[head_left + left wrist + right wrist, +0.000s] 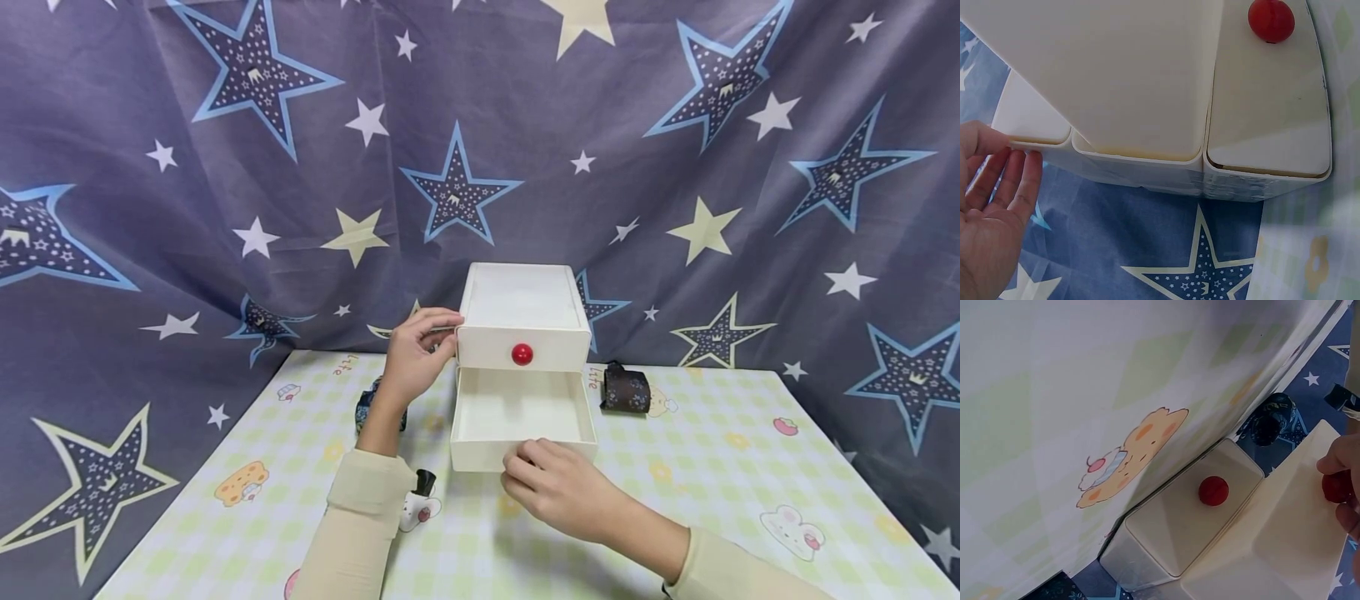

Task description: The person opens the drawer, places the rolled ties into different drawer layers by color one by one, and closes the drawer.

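Note:
A white drawer cabinet (525, 293) stands on the table with its middle drawer (525, 408) pulled out; I see nothing inside that drawer. My right hand (555, 487) is at the drawer's front, and in the right wrist view its fingers pinch the red knob (1337, 487). The top drawer, with its own red knob (522, 354), is closed. Below, the bottom drawer (1269, 106) is closed too, seen in both wrist views. My left hand (420, 354) touches the cabinet's upper left front edge, its fingers (1025, 184) fairly straight along the side.
A dark brown flowered bundle (626, 390) lies right of the cabinet. Behind my left wrist is a blue patterned bundle (367, 404), partly hidden. A small black piece (425, 482) shows beside the left sleeve. A star-printed curtain (465, 83) hangs close behind the table.

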Motion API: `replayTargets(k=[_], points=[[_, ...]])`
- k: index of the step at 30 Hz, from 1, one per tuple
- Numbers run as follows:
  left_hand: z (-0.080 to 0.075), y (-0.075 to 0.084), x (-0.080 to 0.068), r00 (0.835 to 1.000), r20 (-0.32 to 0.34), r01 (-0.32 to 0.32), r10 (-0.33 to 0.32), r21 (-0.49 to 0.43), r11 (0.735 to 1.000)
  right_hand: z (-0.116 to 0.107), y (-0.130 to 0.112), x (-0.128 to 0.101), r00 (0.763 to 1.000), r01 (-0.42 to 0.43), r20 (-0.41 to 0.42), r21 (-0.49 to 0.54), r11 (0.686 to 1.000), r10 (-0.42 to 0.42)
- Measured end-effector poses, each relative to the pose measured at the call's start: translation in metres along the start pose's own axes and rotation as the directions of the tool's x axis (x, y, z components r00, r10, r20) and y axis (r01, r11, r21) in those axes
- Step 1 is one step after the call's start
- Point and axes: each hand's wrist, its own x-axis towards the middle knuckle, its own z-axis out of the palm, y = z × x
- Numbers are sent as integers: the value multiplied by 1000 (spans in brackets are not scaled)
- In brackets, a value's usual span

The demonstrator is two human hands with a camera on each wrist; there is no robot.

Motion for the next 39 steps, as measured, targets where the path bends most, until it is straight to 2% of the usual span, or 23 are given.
replayTargets(k=[11,19,22,32,39], points=[[1,2,1,1000,-3,14,-14,11,1000,-1,-4,0,1000,8,-6,-4,1000,-8],[3,28,1,1000,6,3,-3,18,1000,-3,-7,1,1000,13,-8,-11,1000,-13],[3,32,0,1000,6,-2,1,26,1000,-3,-8,0,1000,18,-8,-22,1000,-19],[3,30,1,1000,8,-1,0,22,1000,-5,-11,1,999,37,-13,-38,999,-38],[1,6,2,1000,6,1,-1,19,1000,-7,-13,2,999,36,-19,-22,999,-36]])
